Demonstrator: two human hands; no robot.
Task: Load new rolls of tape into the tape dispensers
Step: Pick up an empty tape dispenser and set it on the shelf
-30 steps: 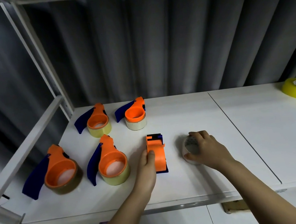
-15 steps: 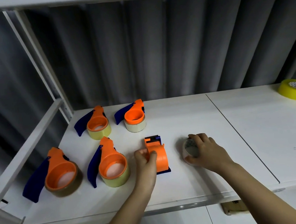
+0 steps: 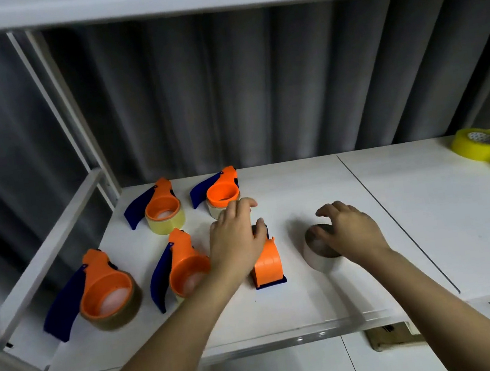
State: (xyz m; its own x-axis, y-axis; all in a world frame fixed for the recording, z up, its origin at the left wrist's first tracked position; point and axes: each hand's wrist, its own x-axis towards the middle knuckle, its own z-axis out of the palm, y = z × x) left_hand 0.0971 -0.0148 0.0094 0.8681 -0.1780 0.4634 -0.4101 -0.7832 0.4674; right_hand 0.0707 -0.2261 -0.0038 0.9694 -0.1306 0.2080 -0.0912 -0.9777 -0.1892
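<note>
A white bench point(image 3: 329, 292) has bare surface near its front edge. The left hand point(image 3: 234, 240), fingers loosely spread, hovers over an empty orange plastic tape dispenser point(image 3: 267, 263). The right hand point(image 3: 349, 230), fingers open, rests over a clear tape roll point(image 3: 318, 253) just beside it. Four loaded orange dispensers point(image 3: 108, 293) sit left; two yellow tape rolls point(image 3: 481, 143) lie far right.

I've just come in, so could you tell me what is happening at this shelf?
A person is loading tape dispensers. The left hand rests over the empty orange dispenser standing on the white shelf, while the right hand touches a loose tape roll beside it. Four loaded dispensers lie to the left; yellow rolls wait far right.
</note>
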